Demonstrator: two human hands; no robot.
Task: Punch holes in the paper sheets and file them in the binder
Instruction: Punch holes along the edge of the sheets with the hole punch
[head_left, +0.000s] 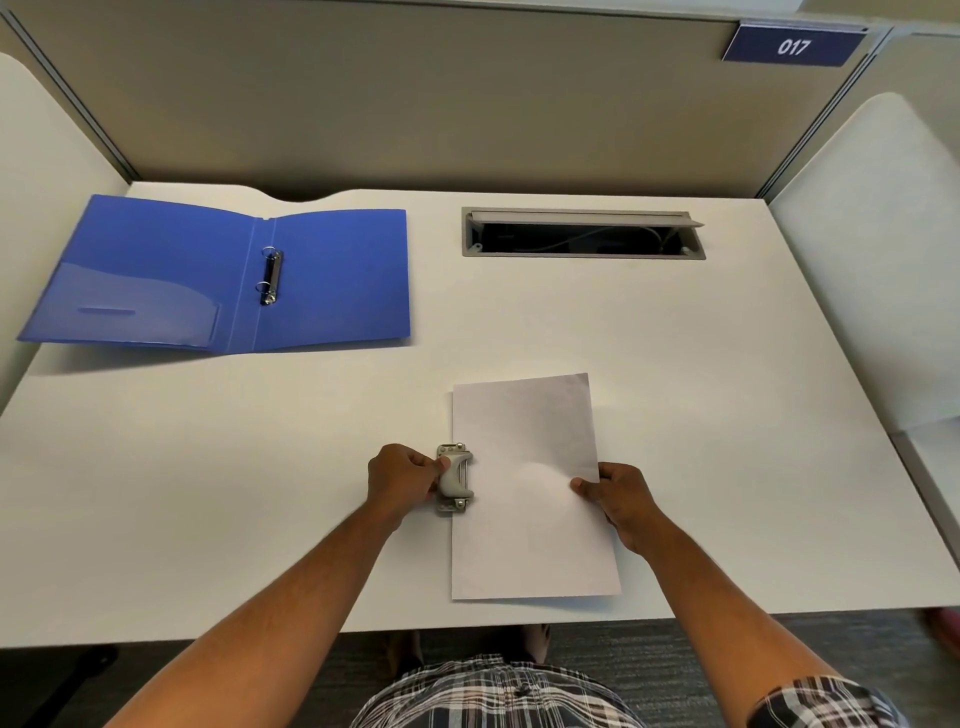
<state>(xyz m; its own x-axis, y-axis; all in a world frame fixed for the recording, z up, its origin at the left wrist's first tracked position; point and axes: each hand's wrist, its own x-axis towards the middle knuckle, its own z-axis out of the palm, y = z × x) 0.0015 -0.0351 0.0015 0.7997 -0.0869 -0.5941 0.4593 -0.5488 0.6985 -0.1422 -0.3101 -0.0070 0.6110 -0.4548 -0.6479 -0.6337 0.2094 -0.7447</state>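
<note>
The only writing that can be read is the number "017", in white slanted digits on a dark blue sign (794, 45) fixed at the top edge of the partition wall (415, 104), far right. A faint darker strip shows on the clear pocket (130, 306) inside the blue binder (332, 275); it may be a label slot, but no characters can be made out on it at this sharpness.

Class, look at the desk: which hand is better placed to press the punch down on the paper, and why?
The left hand. It already grips the punch, which sits over the paper's left edge. The right hand pinches the paper's right edge, steadying it, away from the punch.
</note>
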